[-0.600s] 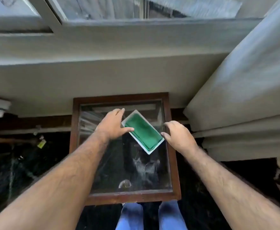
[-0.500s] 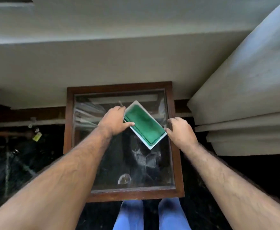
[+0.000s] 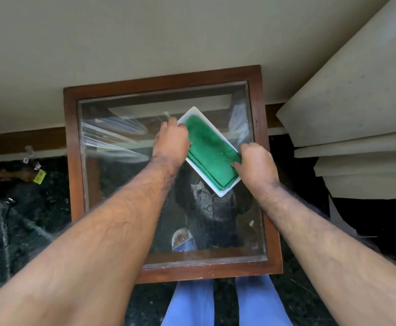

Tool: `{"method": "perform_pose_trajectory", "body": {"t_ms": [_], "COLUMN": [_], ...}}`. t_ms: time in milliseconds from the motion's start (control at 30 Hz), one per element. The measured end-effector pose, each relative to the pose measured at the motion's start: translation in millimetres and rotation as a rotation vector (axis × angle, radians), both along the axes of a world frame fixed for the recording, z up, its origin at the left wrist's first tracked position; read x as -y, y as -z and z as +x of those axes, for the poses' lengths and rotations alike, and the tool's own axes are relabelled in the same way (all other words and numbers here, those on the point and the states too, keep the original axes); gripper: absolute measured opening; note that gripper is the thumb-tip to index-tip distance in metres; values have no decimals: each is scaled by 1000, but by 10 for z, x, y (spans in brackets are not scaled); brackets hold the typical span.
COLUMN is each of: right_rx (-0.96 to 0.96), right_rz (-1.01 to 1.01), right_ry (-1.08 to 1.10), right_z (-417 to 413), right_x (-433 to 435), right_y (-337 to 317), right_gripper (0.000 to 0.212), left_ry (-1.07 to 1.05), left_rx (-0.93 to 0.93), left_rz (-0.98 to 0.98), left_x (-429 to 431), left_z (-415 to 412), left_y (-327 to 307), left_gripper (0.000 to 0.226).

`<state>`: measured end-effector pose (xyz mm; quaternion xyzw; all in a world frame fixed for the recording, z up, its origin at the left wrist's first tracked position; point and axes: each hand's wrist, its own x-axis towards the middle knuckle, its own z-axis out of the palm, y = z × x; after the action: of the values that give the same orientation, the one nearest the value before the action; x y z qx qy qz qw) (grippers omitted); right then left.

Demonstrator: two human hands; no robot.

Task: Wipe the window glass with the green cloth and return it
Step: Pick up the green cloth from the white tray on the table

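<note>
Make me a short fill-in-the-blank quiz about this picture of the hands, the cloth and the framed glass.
1. The folded cloth is ____ in colour.
2. The cloth lies in a ____ tray.
3. The tray rests on a glass pane with a ____ wooden frame.
4. The right hand touches the ____.

Missing words: green; white; brown; cloth

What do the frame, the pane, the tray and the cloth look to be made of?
Frame: reddish-brown wood, apparently varnished, faint grain showing.
Pane: clear glass, with reflections and streaks.
Tray: smooth glossy white, ceramic or plastic; cannot tell which.
Green cloth: soft, fuzzy nap, probably microfibre, folded in layers.
</note>
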<state>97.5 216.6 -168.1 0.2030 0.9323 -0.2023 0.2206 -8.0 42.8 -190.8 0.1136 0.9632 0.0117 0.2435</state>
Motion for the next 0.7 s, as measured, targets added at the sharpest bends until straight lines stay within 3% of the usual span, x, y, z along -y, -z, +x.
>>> {"method": "perform_pose_trajectory", "body": {"t_ms": [167,267,400,500,600,700], "right_rx": [-37,-31,-30,-59,-110,-162], "right_rz": [-7,-25,-109,-226,-372,-495], "right_ry": [2,36,194,296,345,371], "right_z": [16,18,-21,-50,-56,-78], "right_x": [14,-3,-8,-37,-92,-145], "right_y": [76,143,133,58,-105,-378], "right_gripper": [21,16,15,12,12,10], "left_ry": [-52,-215,-487,-505,-578,-673], "left_rx": [-58,-6,117,165,206,244], "left_rz": [-58,-16,134,216,429,623], "left_x": [-73,-111,-100,-83,-55,16], "left_z": [38,14,-47,-97,-73,-73], "left_y": [109,117,81,-35,-238,-457], "left_gripper": [42,42,35,34,35,20]}}
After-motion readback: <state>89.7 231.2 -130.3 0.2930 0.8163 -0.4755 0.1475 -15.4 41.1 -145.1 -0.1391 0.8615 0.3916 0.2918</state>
